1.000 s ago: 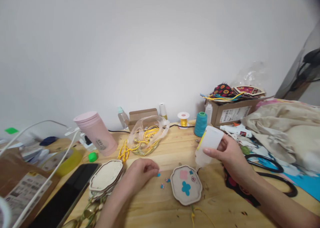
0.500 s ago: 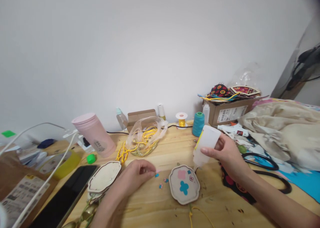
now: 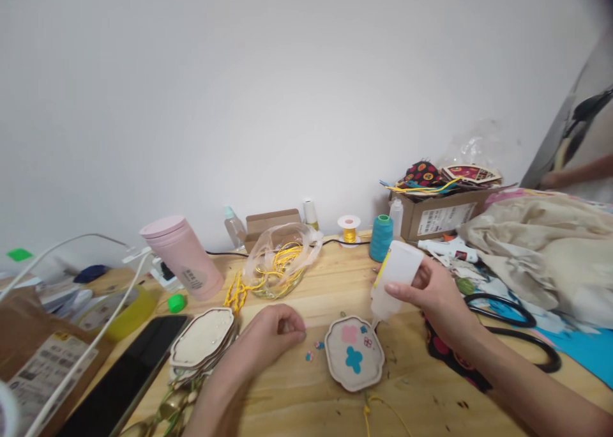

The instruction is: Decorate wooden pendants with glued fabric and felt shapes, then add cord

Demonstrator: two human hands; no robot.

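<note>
Bottle [image 3: 399, 266]: nozzle at the plaque's upper-right rim. Person's left hand [image 3: 276, 336]: curled, fingertips nearly closed beside small pieces [image 3: 310, 356]; contents unconfirmed. Plaque [image 3: 339, 364]: flat, apparently for access. Right hand [image 3: 438, 293]: thumb and fingers closed round the bottle, inverted probably for flow; long axis slopes down-left, nozzle lowest.

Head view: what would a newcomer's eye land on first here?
Probably the white squeeze bottle in the right hand, tipped nozzle-down at the upper right edge of the scalloped panel. Next, the blue flower shape and pink flower shape on that panel. Then the large pink tumbler at the left, behind the black phone.
</note>
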